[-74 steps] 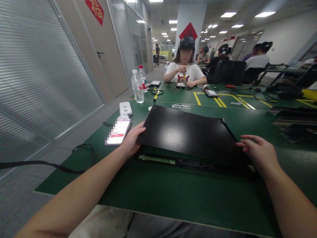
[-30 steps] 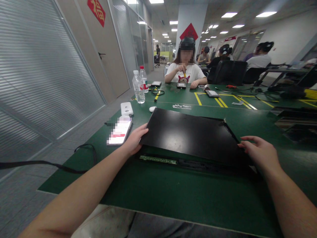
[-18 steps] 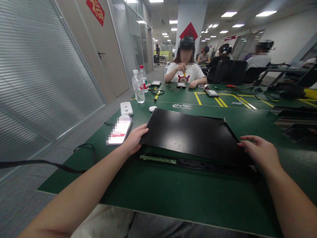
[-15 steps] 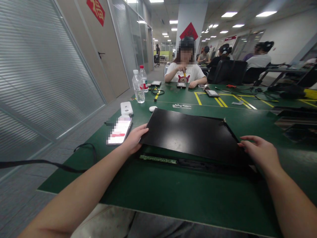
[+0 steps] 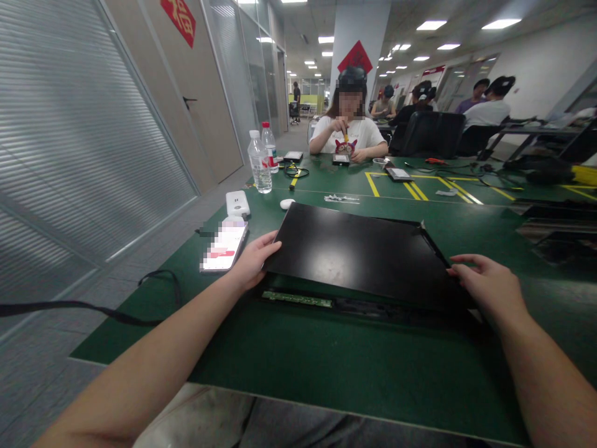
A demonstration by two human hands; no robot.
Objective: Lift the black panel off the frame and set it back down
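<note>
A large black flat panel point(image 5: 359, 252) lies on the green table mat point(image 5: 326, 361), its near edge raised over a narrow green circuit strip point(image 5: 296, 298). My left hand point(image 5: 252, 264) grips the panel's left near corner, thumb on top and fingers underneath. At the right near corner, my right hand point(image 5: 487, 286) holds the panel's edge with its fingers curled over it.
A phone with a lit screen point(image 5: 224, 247) lies left of the panel, with a white device point(image 5: 237, 202), two water bottles point(image 5: 260, 163) and a black cable point(image 5: 140, 298) nearby. A person in a white shirt point(image 5: 347, 134) works across the table; others sit behind.
Since the earliest frame the panel's near edge has come down a little. Both hands stay at its corners, barely moved.
</note>
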